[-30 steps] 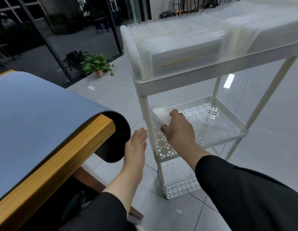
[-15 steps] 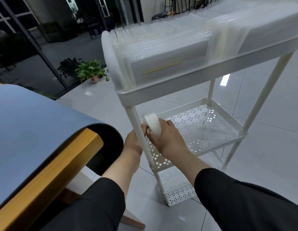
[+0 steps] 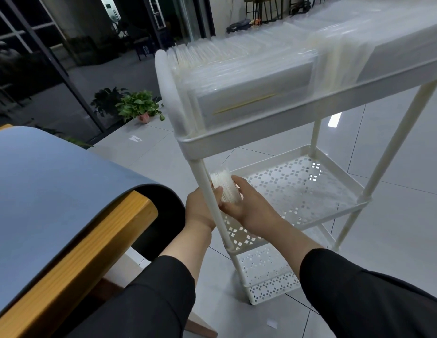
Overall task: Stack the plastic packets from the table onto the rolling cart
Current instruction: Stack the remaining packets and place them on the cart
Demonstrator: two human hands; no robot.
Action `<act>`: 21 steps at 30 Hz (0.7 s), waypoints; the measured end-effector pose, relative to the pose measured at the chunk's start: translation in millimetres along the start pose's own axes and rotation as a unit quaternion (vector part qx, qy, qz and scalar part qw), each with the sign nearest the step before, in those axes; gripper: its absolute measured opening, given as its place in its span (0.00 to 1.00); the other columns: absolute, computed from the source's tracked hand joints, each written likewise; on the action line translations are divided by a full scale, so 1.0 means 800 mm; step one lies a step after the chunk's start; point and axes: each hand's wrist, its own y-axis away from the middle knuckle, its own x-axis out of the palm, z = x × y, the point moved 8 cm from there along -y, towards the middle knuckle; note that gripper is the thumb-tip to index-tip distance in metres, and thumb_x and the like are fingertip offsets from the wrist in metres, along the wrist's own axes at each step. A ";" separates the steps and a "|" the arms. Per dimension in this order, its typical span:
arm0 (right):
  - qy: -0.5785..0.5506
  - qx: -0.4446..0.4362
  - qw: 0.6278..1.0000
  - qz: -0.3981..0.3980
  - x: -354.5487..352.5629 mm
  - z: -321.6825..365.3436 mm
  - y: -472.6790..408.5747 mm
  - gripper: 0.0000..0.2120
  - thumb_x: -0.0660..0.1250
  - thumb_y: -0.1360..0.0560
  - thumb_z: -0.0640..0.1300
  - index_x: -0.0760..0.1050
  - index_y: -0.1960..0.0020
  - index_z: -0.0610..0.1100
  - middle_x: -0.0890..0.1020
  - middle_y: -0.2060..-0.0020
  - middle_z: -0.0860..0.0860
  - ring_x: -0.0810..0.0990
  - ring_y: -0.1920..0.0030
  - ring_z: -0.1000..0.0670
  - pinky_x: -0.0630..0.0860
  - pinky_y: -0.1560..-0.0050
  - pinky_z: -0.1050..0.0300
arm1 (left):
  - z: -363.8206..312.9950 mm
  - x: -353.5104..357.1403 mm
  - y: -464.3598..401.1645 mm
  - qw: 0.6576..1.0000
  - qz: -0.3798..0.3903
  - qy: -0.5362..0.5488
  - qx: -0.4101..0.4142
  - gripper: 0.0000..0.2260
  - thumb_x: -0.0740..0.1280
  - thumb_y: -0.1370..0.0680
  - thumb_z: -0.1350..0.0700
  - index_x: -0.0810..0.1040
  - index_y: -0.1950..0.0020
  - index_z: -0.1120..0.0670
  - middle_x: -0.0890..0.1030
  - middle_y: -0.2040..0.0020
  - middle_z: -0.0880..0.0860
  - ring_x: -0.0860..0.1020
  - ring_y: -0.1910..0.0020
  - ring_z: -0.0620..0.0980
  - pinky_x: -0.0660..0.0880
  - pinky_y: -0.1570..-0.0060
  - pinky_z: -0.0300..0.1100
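1. Both hands hold a small bundle of packets (image 3: pixel 223 185) between them.
2. The right hand (image 3: pixel 249 208) curls its fingers round it.
3. The left hand (image 3: pixel 200 206) grips it from behind the cart (image 3: pixel 281 132) leg.
4. The bundle sits over the middle shelf (image 3: pixel 310 181).
5. More packets fill the top tray.

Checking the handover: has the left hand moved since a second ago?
Yes. The left hand came up from beside the cart post to grip the packets.

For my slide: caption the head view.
Both hands, left and right, hold a packet stack at the white cart's middle shelf.
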 end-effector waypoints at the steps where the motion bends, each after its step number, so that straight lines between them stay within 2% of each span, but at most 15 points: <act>1: -0.006 -0.002 1.000 0.007 0.000 0.001 0.001 0.35 0.71 0.29 0.66 0.65 0.27 0.55 0.74 0.33 0.57 0.74 0.35 0.55 0.72 0.35 0.54 | -0.001 0.000 0.002 1.000 -0.001 0.000 -0.005 0.07 0.68 0.19 0.57 0.83 0.49 0.59 0.83 0.62 0.55 0.81 0.61 0.57 0.80 0.54 0.53; 3: -0.018 -0.010 1.000 0.017 -0.004 0.004 0.001 0.27 0.70 0.24 0.60 0.67 0.29 0.54 0.72 0.33 0.57 0.72 0.35 0.56 0.68 0.35 0.58 | 0.005 0.000 0.004 0.999 -0.001 0.030 -0.027 0.08 0.68 0.19 0.55 0.82 0.48 0.59 0.85 0.54 0.61 0.83 0.53 0.63 0.80 0.45 0.56; 4: -0.023 -0.016 0.999 0.016 -0.008 0.006 0.004 0.26 0.67 0.22 0.59 0.67 0.27 0.53 0.70 0.31 0.57 0.70 0.33 0.57 0.66 0.32 0.59 | 0.007 -0.002 0.006 0.998 -0.005 0.045 -0.037 0.08 0.68 0.19 0.55 0.82 0.48 0.59 0.84 0.53 0.60 0.82 0.53 0.62 0.79 0.46 0.53; 6: -0.034 -0.003 0.999 0.014 -0.015 0.008 0.007 0.27 0.59 0.18 0.59 0.64 0.23 0.50 0.68 0.26 0.57 0.65 0.27 0.58 0.58 0.31 0.64 | 0.011 -0.003 0.010 0.996 -0.001 0.072 -0.059 0.08 0.65 0.17 0.55 0.82 0.48 0.58 0.84 0.53 0.57 0.81 0.54 0.54 0.78 0.49 0.44; 8: -0.064 0.019 0.998 0.020 -0.017 0.004 0.009 0.25 0.54 0.16 0.59 0.65 0.23 0.50 0.71 0.29 0.60 0.66 0.30 0.61 0.58 0.35 0.68 | 0.014 0.005 0.021 0.988 0.030 0.132 -0.075 0.08 0.63 0.16 0.55 0.81 0.46 0.55 0.82 0.51 0.54 0.79 0.56 0.47 0.77 0.56 0.35; 10: -0.097 0.035 0.995 0.018 -0.019 0.001 0.010 0.23 0.51 0.15 0.58 0.68 0.24 0.50 0.73 0.33 0.61 0.67 0.34 0.62 0.60 0.35 0.67 | 0.016 0.011 0.031 0.991 0.059 0.118 -0.037 0.09 0.63 0.15 0.54 0.79 0.38 0.55 0.81 0.48 0.50 0.81 0.57 0.40 0.76 0.61 0.28; 12: -0.114 0.049 0.992 0.011 -0.021 -0.002 0.009 0.23 0.51 0.15 0.58 0.72 0.27 0.50 0.76 0.34 0.58 0.72 0.34 0.58 0.64 0.32 0.59 | 0.024 0.019 0.038 0.990 0.102 0.097 0.002 0.15 0.68 0.18 0.52 0.76 0.32 0.51 0.84 0.43 0.49 0.84 0.51 0.39 0.79 0.51 0.34; 14: -0.102 0.052 0.993 0.001 -0.023 -0.006 0.005 0.22 0.51 0.15 0.56 0.75 0.32 0.47 0.79 0.36 0.53 0.77 0.39 0.55 0.68 0.35 0.56 | 0.040 0.026 0.041 0.985 0.146 0.097 -0.013 0.22 0.74 0.22 0.51 0.74 0.30 0.44 0.84 0.40 0.48 0.84 0.43 0.46 0.79 0.41 0.48; 16: -0.078 0.051 0.996 -0.013 -0.027 -0.007 0.002 0.22 0.51 0.15 0.56 0.78 0.36 0.45 0.82 0.40 0.49 0.79 0.41 0.51 0.71 0.34 0.52 | 0.046 0.025 0.037 0.985 0.155 0.075 -0.007 0.34 0.81 0.31 0.47 0.72 0.28 0.40 0.81 0.35 0.48 0.82 0.39 0.50 0.79 0.39 0.53; 18: -0.066 0.049 0.996 -0.022 -0.030 -0.009 0.002 0.26 0.50 0.18 0.60 0.80 0.43 0.45 0.84 0.47 0.46 0.81 0.45 0.46 0.74 0.36 0.44 | 0.044 0.026 0.033 0.986 0.160 0.046 0.015 0.42 0.84 0.38 0.48 0.70 0.27 0.39 0.78 0.32 0.47 0.78 0.35 0.50 0.79 0.39 0.53; 21: -0.058 0.047 0.997 -0.028 -0.035 -0.013 0.002 0.34 0.48 0.24 0.67 0.76 0.43 0.39 0.80 0.47 0.38 0.79 0.45 0.38 0.74 0.39 0.39 | 0.042 0.036 0.024 0.984 0.168 0.056 0.018 0.45 0.83 0.37 0.61 0.66 0.25 0.44 0.74 0.30 0.50 0.74 0.31 0.51 0.80 0.43 0.43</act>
